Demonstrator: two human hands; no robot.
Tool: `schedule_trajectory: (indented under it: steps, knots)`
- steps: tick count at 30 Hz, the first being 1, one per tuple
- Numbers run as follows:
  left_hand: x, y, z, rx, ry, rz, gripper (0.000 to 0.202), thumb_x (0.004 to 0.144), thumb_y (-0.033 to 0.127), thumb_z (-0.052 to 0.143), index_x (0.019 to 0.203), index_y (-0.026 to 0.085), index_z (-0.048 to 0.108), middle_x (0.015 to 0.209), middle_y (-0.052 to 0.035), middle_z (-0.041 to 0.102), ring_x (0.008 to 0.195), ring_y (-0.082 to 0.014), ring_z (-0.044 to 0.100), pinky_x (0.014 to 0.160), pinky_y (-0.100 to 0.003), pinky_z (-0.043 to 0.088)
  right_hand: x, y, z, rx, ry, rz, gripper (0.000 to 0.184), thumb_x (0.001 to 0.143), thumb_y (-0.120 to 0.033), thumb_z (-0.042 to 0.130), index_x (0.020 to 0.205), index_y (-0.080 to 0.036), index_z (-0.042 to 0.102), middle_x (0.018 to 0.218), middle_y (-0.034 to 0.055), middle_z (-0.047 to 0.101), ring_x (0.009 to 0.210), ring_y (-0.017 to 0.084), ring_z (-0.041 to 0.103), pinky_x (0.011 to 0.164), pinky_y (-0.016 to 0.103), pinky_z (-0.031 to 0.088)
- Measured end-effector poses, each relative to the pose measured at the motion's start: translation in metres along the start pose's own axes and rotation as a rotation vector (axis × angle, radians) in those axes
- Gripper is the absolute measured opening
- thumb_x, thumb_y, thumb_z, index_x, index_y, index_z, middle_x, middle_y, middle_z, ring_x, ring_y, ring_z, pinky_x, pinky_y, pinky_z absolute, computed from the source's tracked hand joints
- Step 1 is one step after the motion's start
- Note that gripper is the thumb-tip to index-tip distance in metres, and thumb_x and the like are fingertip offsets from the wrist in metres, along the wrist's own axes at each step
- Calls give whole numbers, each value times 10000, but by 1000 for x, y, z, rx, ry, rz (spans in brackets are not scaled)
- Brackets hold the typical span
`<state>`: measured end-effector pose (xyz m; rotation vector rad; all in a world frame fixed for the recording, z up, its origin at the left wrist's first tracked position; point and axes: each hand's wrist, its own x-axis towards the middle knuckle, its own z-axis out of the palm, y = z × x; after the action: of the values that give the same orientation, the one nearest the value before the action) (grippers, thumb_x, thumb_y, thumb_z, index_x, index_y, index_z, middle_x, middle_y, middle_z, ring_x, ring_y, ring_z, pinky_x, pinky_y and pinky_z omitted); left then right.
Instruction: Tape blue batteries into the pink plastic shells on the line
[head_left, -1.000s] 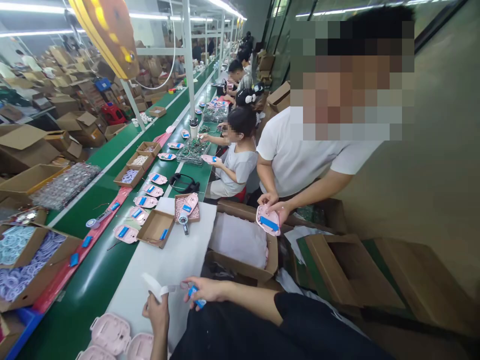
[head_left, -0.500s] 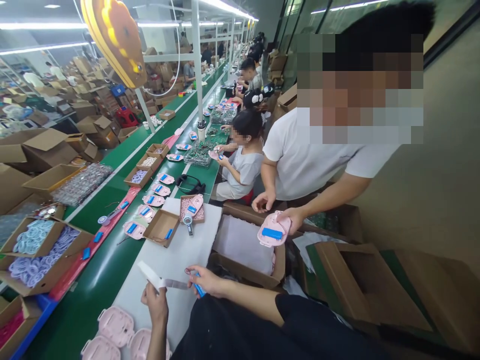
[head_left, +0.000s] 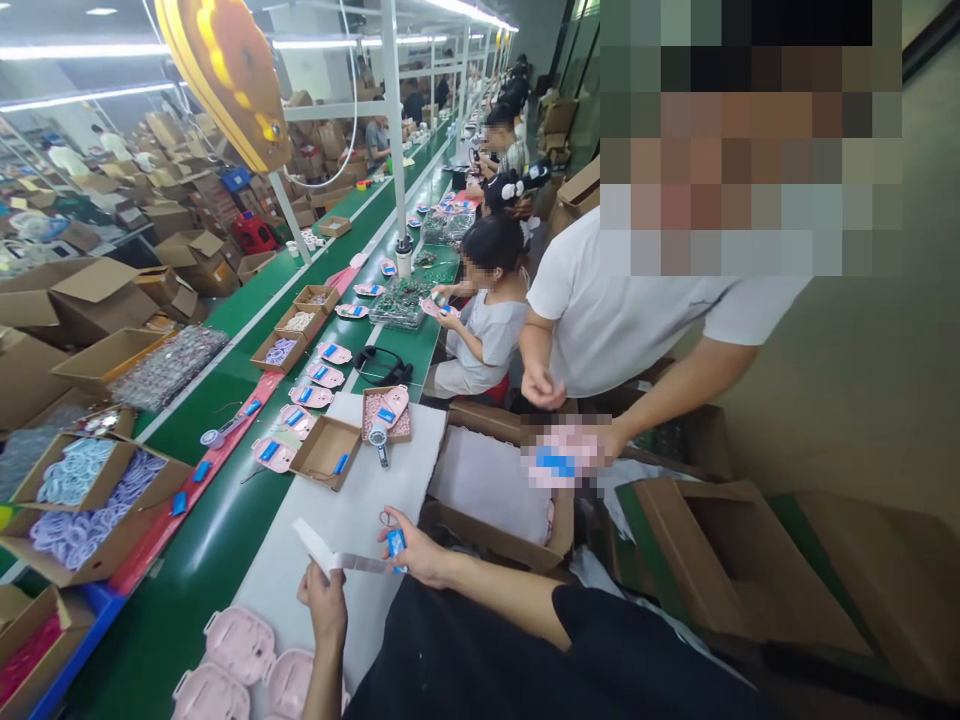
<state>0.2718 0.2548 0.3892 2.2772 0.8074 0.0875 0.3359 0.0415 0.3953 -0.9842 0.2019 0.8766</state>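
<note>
My left hand (head_left: 324, 603) is closed on the end of a white tape strip (head_left: 319, 547) that stretches across to my right hand (head_left: 415, 553). That hand pinches a small blue battery (head_left: 396, 545) against the strip's other end. Both hands hover over a white sheet (head_left: 352, 515) laid on the green conveyor belt (head_left: 202, 560). Several pink plastic shells (head_left: 238, 643) lie just below my left hand. A person in a white shirt beside me holds a pink shell with a blue battery (head_left: 559, 455) over a cardboard box (head_left: 495, 500).
Small open cartons (head_left: 326, 450) and pink shells with blue batteries (head_left: 307, 395) line the belt ahead. Boxes of blue and purple rings (head_left: 75, 500) stand at left. An open brown carton (head_left: 720, 560) sits at right. More workers sit along the line.
My right hand has lifted slightly and pulled the tape strip tauter. The person beside me has lowered the pink shell toward the box and drawn the other hand back.
</note>
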Motion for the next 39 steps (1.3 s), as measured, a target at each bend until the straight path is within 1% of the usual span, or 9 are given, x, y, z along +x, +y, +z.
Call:
schedule_trajectory:
  steps: [5,11,17,24,26,28,31,35,39]
  knots:
    - [1,1,-1,6,-18,-8,199,890,384,417,799,243,523,841,-43,597,1002,-286,552,1128,-508,363,-7,-8,6,11,-34,54,1192,621,-138,790,1587,-529,213,1382,34,475,964,148,650,772,377,594]
    - [0,-2,-2,39,-41,11,220,895,411,427,830,238,548,862,-52,618,1013,-293,555,1127,-519,369,-9,-9,11,-77,10,73,1064,785,-203,737,1645,-453,162,1358,80,550,837,119,679,633,251,536]
    - [-2,-1,0,24,-59,-6,276,878,448,425,887,224,585,900,-68,636,1062,-313,571,1153,-529,339,-10,-15,11,-132,53,61,846,905,-285,641,1641,-304,225,1235,75,677,587,64,588,437,176,366]
    - [7,-22,9,-6,-51,11,363,813,521,456,925,216,617,948,-93,680,1072,-341,612,1160,-536,354,-5,-15,11,-181,93,97,776,942,-439,681,1595,-263,299,999,11,748,440,58,515,387,166,266]
    - [10,-29,11,-8,-32,37,387,803,543,453,933,217,615,948,-96,674,1075,-350,615,1149,-536,367,-3,-16,11,-201,109,114,667,927,-450,691,1498,-222,433,945,3,743,428,64,525,377,170,263]
    - [12,-33,13,-3,-6,44,404,800,561,442,930,217,609,945,-100,665,1071,-359,616,1143,-543,371,-3,-20,13,-217,114,125,474,919,-449,678,1298,-182,580,888,-4,726,422,66,531,366,177,263]
    - [14,-37,13,-8,10,36,416,801,573,417,917,219,602,926,-101,658,1050,-365,626,1136,-558,374,-6,-25,14,-221,110,142,319,917,-465,658,1051,-176,632,770,-23,680,410,66,516,361,173,267]
    - [19,-44,16,-13,-18,68,419,829,584,404,922,228,605,901,-88,659,1025,-361,645,1123,-563,394,-4,-24,13,-198,98,140,336,922,-507,658,1009,-186,611,692,-33,638,393,71,495,360,165,255]
    - [16,-42,18,-6,35,70,451,829,596,412,969,219,619,954,-106,681,1053,-365,657,1137,-583,388,1,-18,12,-109,92,144,448,892,-578,671,1090,-185,592,745,-12,667,430,93,541,383,176,293]
